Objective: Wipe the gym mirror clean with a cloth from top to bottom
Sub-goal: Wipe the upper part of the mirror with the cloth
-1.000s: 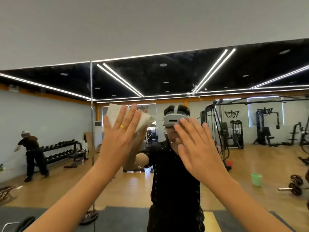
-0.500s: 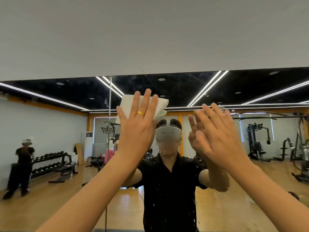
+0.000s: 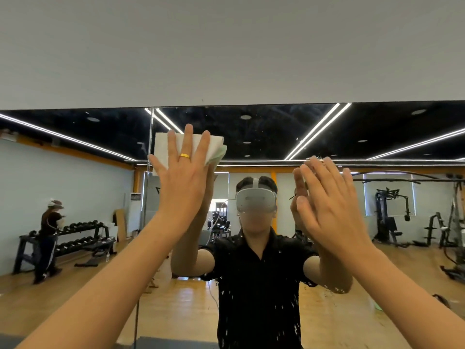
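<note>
The large wall-mounted gym mirror fills the lower part of the view, its top edge meeting a plain pale grey wall. The folded white cloth, with a pale green layer showing at its right edge, lies flat on the glass just below that top edge, beside a vertical seam between 2 mirror panels.

The left hand is spread flat over the cloth, fingers straight and apart, pressing it against the mirror rather than curling round it. A gold ring sits on 1 of its fingers. The cloth sticks out above and to the left of the fingertips.

The right hand is raised to about the same height, well to the right of the cloth. Its fingers are straight and close together and it holds nothing. Its reflection sits right beside it, but whether the palm touches the glass cannot be told.

Small white specks and droplets dot the glass, showing clearly over the reflected black shirt.

In the reflection, a person in a black short-sleeved shirt wears a grey headset. Further back, a black dumbbell rack stands along the left wall with another person beside it, and black weight machines stand at the right on a wooden floor.
</note>
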The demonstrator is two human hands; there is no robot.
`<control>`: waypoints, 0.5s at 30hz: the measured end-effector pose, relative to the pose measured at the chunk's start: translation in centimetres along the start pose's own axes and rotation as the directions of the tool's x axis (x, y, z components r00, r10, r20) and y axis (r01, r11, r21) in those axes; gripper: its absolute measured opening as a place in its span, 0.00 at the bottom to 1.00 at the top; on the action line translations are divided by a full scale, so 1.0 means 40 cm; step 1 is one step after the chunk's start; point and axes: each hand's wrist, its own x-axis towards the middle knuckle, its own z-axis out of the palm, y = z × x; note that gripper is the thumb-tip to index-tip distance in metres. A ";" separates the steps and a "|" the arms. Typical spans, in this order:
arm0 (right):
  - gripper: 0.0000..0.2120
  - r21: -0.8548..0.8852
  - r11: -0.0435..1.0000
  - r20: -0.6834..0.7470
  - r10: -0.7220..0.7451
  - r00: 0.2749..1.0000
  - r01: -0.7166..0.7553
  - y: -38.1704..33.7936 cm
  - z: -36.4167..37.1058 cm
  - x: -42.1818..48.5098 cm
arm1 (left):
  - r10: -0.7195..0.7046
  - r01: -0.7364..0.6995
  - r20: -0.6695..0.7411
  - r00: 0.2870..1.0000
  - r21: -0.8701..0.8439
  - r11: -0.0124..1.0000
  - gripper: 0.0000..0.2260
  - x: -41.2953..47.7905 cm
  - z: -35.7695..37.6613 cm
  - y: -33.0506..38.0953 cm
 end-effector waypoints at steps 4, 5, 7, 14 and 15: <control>0.31 -0.006 1.000 0.045 0.012 0.999 -0.012 0.023 0.022 -0.003 | -0.114 0.119 0.084 0.990 -0.061 0.991 0.31 0.016 0.018 0.020; 0.31 -0.014 1.000 0.042 0.005 0.999 -0.004 0.025 0.028 -0.006 | -0.113 0.119 0.070 0.991 -0.080 0.990 0.31 0.014 0.023 0.021; 0.31 -0.024 1.000 0.021 -0.001 1.000 0.001 0.026 0.035 -0.008 | -0.099 0.102 0.036 0.994 -0.086 0.991 0.30 0.011 0.034 0.014; 0.31 -0.050 0.999 -0.015 -0.007 1.000 0.006 0.029 0.048 -0.010 | -0.096 0.096 -0.006 0.995 -0.058 0.994 0.29 0.130 0.034 0.006; 0.31 -0.048 0.999 -0.016 -0.007 1.000 0.006 0.030 0.049 -0.010 | -0.114 0.112 -0.017 0.993 -0.074 0.991 0.29 0.150 0.033 0.016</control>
